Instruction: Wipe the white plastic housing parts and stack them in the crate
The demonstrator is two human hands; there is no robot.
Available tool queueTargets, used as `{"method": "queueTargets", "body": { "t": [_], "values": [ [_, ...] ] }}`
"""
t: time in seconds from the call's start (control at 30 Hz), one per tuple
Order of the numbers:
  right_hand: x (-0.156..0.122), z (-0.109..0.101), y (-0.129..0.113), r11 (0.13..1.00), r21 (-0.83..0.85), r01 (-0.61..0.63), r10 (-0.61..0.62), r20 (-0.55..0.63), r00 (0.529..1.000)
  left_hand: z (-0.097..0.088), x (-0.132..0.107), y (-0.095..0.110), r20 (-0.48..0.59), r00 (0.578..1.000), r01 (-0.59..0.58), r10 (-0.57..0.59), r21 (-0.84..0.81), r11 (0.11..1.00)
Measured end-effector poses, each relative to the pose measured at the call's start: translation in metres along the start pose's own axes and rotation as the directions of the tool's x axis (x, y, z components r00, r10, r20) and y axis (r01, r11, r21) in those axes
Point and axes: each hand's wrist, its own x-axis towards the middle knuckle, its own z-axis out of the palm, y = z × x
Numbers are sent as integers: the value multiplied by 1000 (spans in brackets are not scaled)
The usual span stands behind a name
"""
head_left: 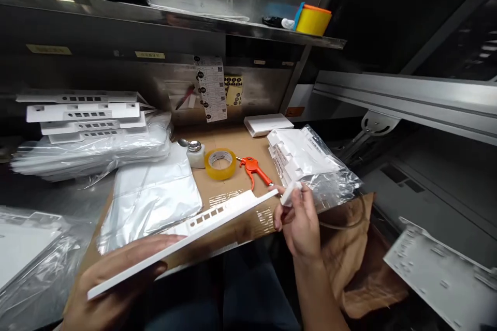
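My left hand (112,282) grips the near end of a long white plastic panel (217,225), tilted up to the right above the bench. A row of several square cut-outs shows along its upper side. Beside the panel's far end, my right hand (301,222) pinches a small white piece (289,194), whose exact kind I cannot tell. An orange air blow gun (254,168) lies just beyond the panel, near a roll of yellowish clear tape (220,164) and a white bottle with a metal top (195,153).
Cardboard (233,137) covers the bench. White panels are stacked on plastic bags (97,152) at left; bagged panels (301,158) lie at right. A silvery plastic sheet (151,201) lies left of centre. A metal shelf (186,18) overhangs the back, with a yellow tub (313,19).
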Motion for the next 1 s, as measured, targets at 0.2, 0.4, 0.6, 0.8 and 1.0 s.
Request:
{"method": "queueTargets", "body": {
  "t": [0.2,0.4,0.6,0.8,1.0],
  "values": [
    [-1,35,11,963,215,-165,172,-17,985,11,20,21,-17,994,103,-105,-95,990],
    [5,33,21,925,333,-185,224,-80,971,24,24,35,160,976,-172,150,131,976],
    [11,26,26,921,327,-214,245,-58,968,33,24,30,120,975,-196,188,57,979],
    [4,40,18,954,300,-12,-3,49,999,44,27,11,-269,934,-23,-235,-701,713],
    [17,15,20,979,-75,190,-180,127,975,26,37,8,401,850,492,-341,-835,244]
  ]
}}
